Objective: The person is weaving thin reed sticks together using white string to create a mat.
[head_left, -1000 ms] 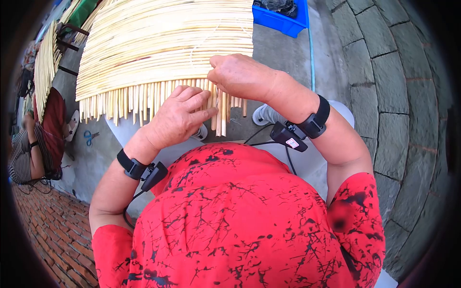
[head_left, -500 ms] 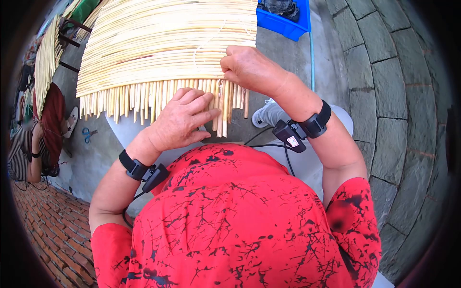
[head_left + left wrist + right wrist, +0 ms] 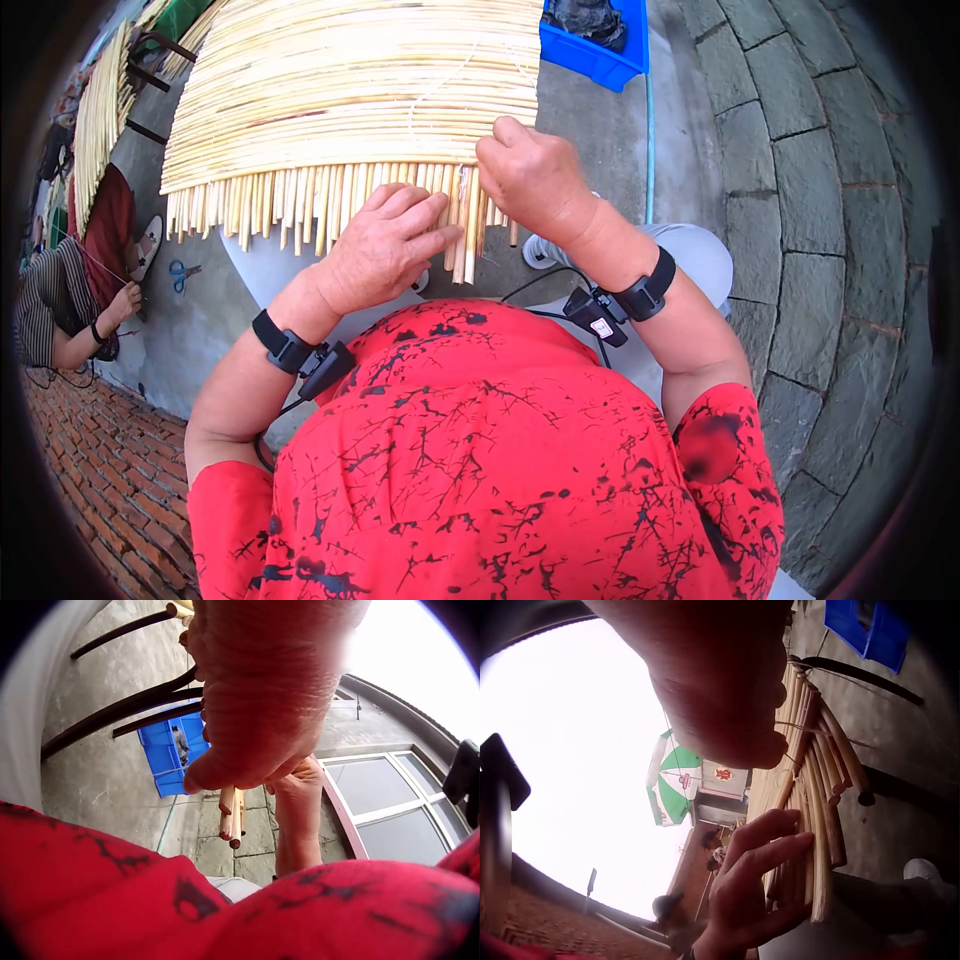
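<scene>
A mat of pale reed stalks (image 3: 330, 110) spans the upper part of the head view, uneven stalk ends pointing toward the red shirt. My left hand (image 3: 385, 245) lies over the stalk ends near the right corner. In the right wrist view, its fingers (image 3: 761, 851) bend over the stalks, with the thumb on their lower side. My right hand (image 3: 540, 180) is curled at the mat's right corner. A thin string (image 3: 829, 735) runs from its fingertips across the stalks in the right wrist view. White string (image 3: 440, 92) also lies across the mat.
A blue crate (image 3: 600, 45) with black plastic inside stands beyond the mat's right side. Blue scissors (image 3: 180, 275) lie on the floor at left, near a second person in a striped top (image 3: 48, 300). Dark metal legs (image 3: 127, 709) stand beside the crate in the left wrist view.
My right hand has moved right along the mat edge and turned more upright, fingers curled. The left hand stays over the stalk ends. The second person's hand has shifted.
</scene>
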Motion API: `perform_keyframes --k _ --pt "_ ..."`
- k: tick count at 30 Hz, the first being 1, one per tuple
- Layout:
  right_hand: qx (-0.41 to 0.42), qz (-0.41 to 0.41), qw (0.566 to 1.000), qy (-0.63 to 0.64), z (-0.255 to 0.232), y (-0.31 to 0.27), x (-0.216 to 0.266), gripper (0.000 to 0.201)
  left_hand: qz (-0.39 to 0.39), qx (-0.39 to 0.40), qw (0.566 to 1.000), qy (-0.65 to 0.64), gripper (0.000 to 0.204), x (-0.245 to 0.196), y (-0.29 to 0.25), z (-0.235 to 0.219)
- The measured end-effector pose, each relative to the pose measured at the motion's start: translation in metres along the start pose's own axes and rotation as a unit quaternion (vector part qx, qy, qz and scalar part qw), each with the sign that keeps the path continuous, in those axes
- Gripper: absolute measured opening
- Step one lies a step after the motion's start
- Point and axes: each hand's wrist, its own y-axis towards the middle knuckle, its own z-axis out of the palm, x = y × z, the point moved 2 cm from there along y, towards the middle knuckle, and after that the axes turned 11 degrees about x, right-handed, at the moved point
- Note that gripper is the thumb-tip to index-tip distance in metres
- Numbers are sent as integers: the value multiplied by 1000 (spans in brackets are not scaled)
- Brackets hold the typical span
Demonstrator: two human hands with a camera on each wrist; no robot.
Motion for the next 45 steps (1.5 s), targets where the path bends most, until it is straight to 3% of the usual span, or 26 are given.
perform_keyframes --k 3,9,12,17,20,24,26,29,36,45 --pt "-22 -41 998 -40 4 -12 13 12 -3 -7 1000 -3 53 0 0 1" --pt "-58 27 997 33 3 -20 7 10 -5 -17 1000 -6 51 -1 0 0" --pt "-30 58 997 42 -5 -23 7 8 -9 -12 1000 -5 51 -2 1 -1" --pt "-9 106 976 189 -4 -27 5 6 -11 -17 1000 -3 51 -2 0 -1" --pt "6 118 969 215 -3 -29 4 6 -10 -17 1000 -8 51 -2 0 -1" --pt "22 112 970 213 -7 -31 0 6 -12 -21 1000 -4 50 -2 -1 0" --pt "83 121 962 231 -8 -30 -1 7 -12 -25 1000 -3 50 -2 0 0" --pt "110 113 961 229 -11 -29 0 8 -8 -30 999 9 49 -3 -1 1" --pt "94 82 972 200 -16 -8 -4 8 21 -62 997 52 42 -2 -2 4" --pt "153 62 972 165 -8 2 -11 10 -2 -114 983 145 30 -10 4 16"
